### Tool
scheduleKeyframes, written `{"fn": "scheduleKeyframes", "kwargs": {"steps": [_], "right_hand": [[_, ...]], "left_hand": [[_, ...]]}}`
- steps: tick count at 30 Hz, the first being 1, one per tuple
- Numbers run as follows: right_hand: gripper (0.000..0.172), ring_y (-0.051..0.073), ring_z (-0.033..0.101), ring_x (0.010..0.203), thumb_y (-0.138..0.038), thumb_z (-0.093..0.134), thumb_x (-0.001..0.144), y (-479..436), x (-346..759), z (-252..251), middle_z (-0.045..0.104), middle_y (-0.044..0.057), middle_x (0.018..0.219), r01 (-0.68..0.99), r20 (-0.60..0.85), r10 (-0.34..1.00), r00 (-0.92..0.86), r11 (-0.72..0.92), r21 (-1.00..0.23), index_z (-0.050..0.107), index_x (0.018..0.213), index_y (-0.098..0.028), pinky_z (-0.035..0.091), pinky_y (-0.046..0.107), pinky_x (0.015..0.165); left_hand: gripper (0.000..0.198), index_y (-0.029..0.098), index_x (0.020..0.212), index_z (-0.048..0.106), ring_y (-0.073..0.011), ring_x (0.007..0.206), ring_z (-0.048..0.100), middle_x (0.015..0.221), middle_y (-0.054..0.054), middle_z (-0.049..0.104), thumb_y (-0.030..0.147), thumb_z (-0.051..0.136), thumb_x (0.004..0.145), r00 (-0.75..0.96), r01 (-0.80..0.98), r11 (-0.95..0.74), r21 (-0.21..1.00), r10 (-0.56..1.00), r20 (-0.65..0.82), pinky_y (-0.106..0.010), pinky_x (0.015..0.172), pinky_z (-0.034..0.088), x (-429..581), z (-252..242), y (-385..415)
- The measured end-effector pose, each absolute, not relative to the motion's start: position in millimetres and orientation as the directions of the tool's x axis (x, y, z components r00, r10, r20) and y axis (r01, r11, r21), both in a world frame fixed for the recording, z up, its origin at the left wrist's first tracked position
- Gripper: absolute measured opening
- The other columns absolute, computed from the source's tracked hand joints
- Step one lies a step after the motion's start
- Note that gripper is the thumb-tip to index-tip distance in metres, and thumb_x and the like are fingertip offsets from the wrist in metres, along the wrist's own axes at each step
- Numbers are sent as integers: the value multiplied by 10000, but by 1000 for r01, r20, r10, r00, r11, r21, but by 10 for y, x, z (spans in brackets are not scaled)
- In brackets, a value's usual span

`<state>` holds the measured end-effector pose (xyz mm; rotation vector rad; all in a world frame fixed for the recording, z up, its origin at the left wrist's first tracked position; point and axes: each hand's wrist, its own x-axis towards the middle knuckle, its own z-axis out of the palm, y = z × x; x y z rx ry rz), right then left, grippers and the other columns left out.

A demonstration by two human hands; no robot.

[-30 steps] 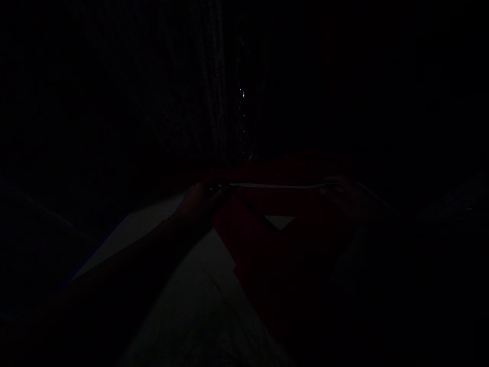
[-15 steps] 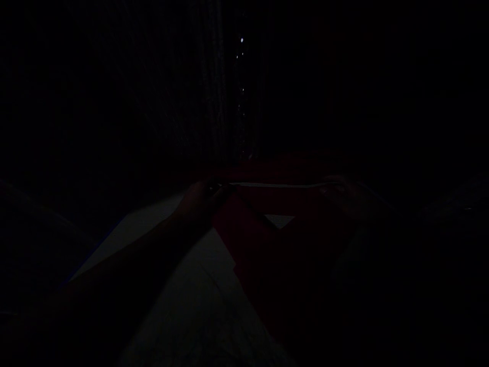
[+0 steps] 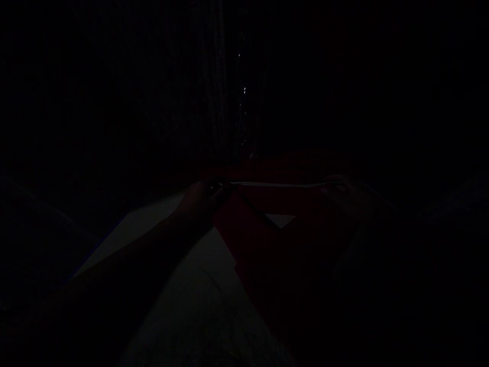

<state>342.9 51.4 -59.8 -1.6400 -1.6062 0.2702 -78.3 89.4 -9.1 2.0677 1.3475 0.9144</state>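
Note:
The scene is very dark. My left hand (image 3: 200, 199) sits at the left end of a thin pale strip (image 3: 280, 184), its fingers seeming to pinch that end. My right hand (image 3: 346, 196) lies at the strip's right end, and its grip is too dark to make out. Below the strip spreads a dark red sheet (image 3: 252, 234), possibly paper or cloth, with a small pale triangle (image 3: 280, 220) showing through a gap. A whitish sheet (image 3: 191, 300) lies under my left forearm.
Dark vertical folds, perhaps a hanging cloth (image 3: 191, 92), fill the back, with several tiny glints (image 3: 243, 90) near the middle. A thin blue edge (image 3: 97, 244) runs along the whitish sheet's left side. Darkness hides the far left and right.
The tiny glints at the back have shifted slightly. My hands, the strip and the red sheet look nearly unchanged.

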Motion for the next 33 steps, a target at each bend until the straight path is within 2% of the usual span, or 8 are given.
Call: {"fn": "scheduleKeyframes", "kwargs": {"steps": [12,21,25,29,33], "right_hand": [[614,410,718,1220,-708,633,904,541,3467,-639,737,122,1314,744,380,910,165,138,-654,641,1366,-302,599,645,1052],[637,430,721,1199,-710,650,889,545,3475,-631,745,131,1286,742,385,908,167,141,-655,654,1386,-312,609,665,1019],[621,422,716,1210,-712,657,887,533,3443,-601,746,131,1265,734,375,907,191,121,-668,659,1356,-306,617,645,1012],[635,382,692,1270,-689,643,868,526,3430,-571,704,147,1362,724,358,912,200,108,-681,655,1323,-246,574,619,1106],[688,394,668,1300,-702,627,846,537,3465,-600,687,144,1396,704,344,915,211,102,-703,639,1340,-224,520,657,1152]], "left_hand": [[514,190,1255,783,-299,1008,779,1158,-113,829,589,616,979,286,589,-389,709,920,267,-352,783,602,-763,-56,864],[500,197,1261,783,-310,1096,771,1235,-116,817,583,617,991,301,589,-406,699,913,276,-379,858,615,-793,-97,903],[482,206,1243,789,-296,1059,775,1216,-109,825,582,615,996,300,593,-402,698,915,272,-355,826,608,-790,-97,903],[499,203,1242,789,-287,1012,779,1176,-103,832,601,621,992,281,590,-372,716,926,250,-328,765,592,-774,-77,876],[497,205,1254,788,-295,1065,777,1209,-106,826,596,629,993,280,573,-378,727,924,259,-334,796,598,-769,-74,862]]}}
